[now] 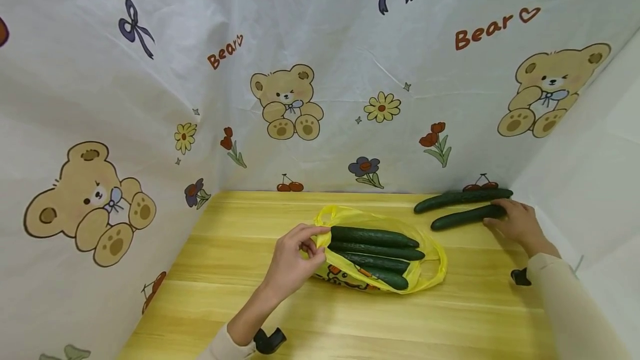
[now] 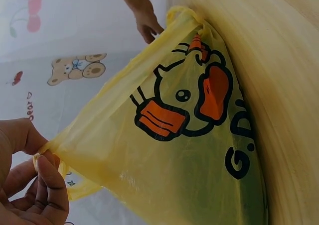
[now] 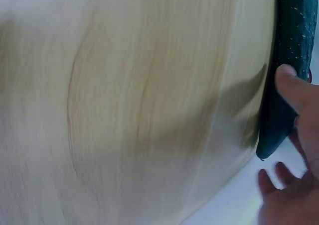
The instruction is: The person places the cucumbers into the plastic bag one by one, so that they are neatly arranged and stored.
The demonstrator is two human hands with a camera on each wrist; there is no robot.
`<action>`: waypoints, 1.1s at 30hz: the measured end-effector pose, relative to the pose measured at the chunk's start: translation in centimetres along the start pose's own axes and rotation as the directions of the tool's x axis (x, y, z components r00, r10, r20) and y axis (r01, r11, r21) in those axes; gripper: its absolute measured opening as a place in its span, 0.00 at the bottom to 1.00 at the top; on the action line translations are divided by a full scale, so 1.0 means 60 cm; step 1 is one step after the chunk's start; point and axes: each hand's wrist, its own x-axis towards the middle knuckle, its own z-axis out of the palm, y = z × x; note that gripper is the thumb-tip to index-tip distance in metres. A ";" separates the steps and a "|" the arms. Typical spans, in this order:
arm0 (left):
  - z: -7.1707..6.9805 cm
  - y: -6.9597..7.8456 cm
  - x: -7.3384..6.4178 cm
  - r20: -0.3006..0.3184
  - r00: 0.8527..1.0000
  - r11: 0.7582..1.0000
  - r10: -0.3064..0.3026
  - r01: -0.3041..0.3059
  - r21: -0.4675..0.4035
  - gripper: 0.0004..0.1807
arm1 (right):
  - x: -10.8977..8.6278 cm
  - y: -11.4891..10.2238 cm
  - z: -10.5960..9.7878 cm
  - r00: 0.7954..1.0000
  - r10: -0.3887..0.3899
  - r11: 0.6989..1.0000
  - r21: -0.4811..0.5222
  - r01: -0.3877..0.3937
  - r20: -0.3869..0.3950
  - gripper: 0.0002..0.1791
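Film, thin and yellow: baring four cucumbers [image 1: 377,250] in the bag [image 2: 164,150] from the head view, blurring them to a dark green shadow from the left wrist. Pinching the rim with the left hand [image 1: 294,254], curling the right hand [image 1: 517,225] round a tapered cucumber [image 1: 462,218] on the counter [image 1: 350,326] near a second cucumber [image 1: 462,199], revealing bumpy skin only from the right wrist, hiding some fingertips behind.

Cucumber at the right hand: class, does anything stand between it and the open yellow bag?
Nothing visible blocks it: only bare tabletop separates the cucumber from the yellow bag. The bag's handle loop on that side might catch it. The other cucumber lies behind, out of the way.
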 end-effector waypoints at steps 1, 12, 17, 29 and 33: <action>0.001 0.001 0.000 0.000 1.000 1.000 0.003 -0.003 -0.001 0.25 | -0.002 0.003 0.000 1.000 0.006 1.000 -0.010 -0.005 0.028 0.39; 0.005 0.001 -0.005 0.003 1.000 1.000 -0.017 0.017 -0.001 0.25 | -0.016 0.009 0.005 0.994 0.013 0.995 -0.099 -0.002 0.106 0.44; 0.005 0.004 -0.001 0.007 1.000 1.000 -0.001 0.001 0.003 0.25 | -0.025 0.005 -0.001 0.994 0.035 0.997 -0.074 -0.028 0.105 0.46; 0.008 0.007 0.001 0.003 1.000 1.000 -0.009 0.009 -0.010 0.25 | -0.056 0.005 -0.006 0.990 0.057 0.997 -0.067 -0.048 0.131 0.45; 0.010 0.007 -0.001 0.009 1.000 1.000 -0.011 0.011 -0.009 0.23 | -0.072 0.005 -0.007 0.991 0.036 0.998 -0.053 -0.029 0.127 0.42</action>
